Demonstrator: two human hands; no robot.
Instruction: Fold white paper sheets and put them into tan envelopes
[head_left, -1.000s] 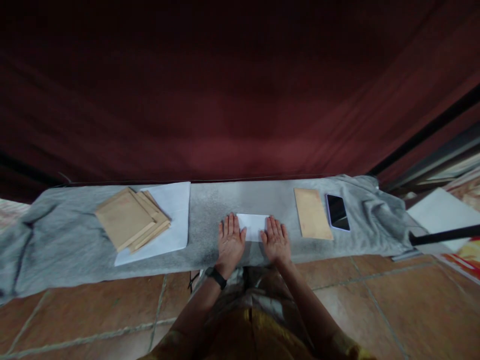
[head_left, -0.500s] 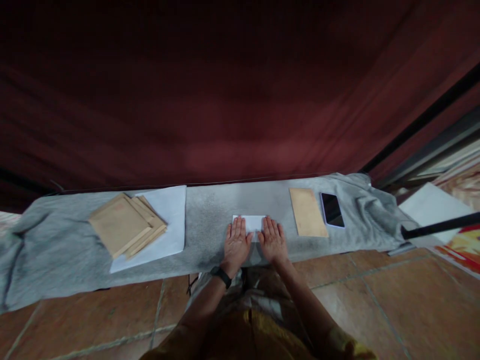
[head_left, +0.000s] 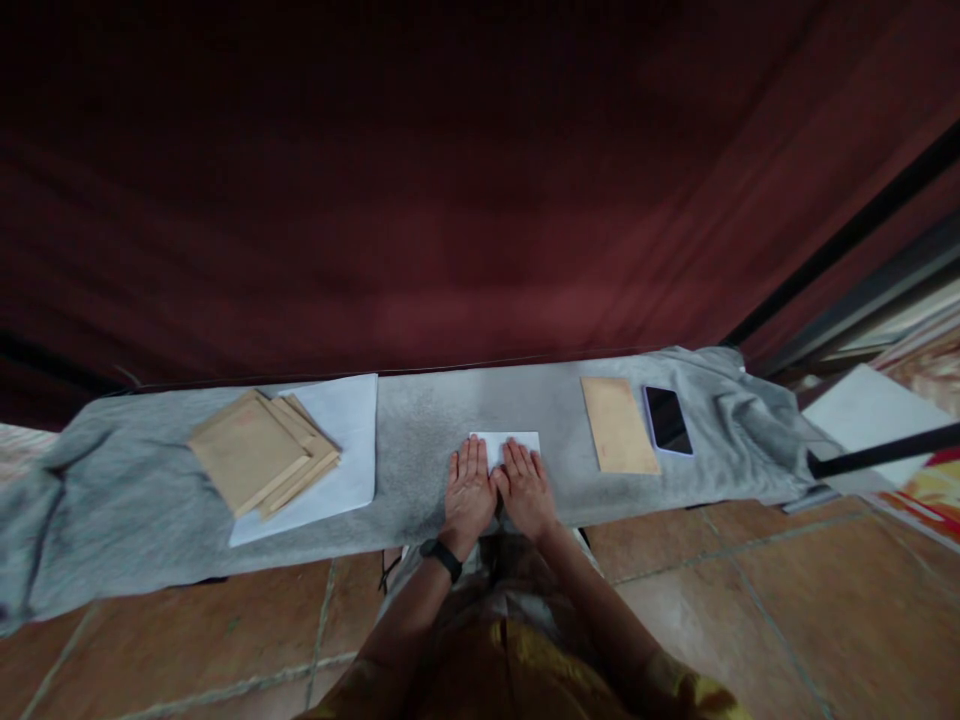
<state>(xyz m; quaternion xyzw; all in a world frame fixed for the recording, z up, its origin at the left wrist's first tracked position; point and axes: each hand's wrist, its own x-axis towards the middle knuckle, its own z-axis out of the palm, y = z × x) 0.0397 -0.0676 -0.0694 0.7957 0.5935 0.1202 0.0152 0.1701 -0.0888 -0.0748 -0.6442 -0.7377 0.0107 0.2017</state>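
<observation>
A folded sheet of white paper (head_left: 493, 447) lies flat on the grey cloth, its near part hidden beneath my hands. My left hand (head_left: 469, 488) presses on its left side, palm down with the fingers stretched out. Close beside it, my right hand (head_left: 527, 487) also lies flat on the paper, fingers extended, and the two thumbs nearly meet. To the right of my hands rests a single brown envelope (head_left: 619, 425).
Grey cloth (head_left: 431, 420) covers the long narrow surface. At left, several brown envelopes (head_left: 251, 450) overlap white paper sheets (head_left: 356, 440). A phone (head_left: 667, 420) lies right of the single envelope. Dark red fabric (head_left: 465, 250) hangs behind; a black bar (head_left: 885, 452) crosses the right side.
My right hand has slid left across the paper toward my left hand, uncovering the paper's right corner. My left hand stays nearly in place. The camera view has shifted slightly.
</observation>
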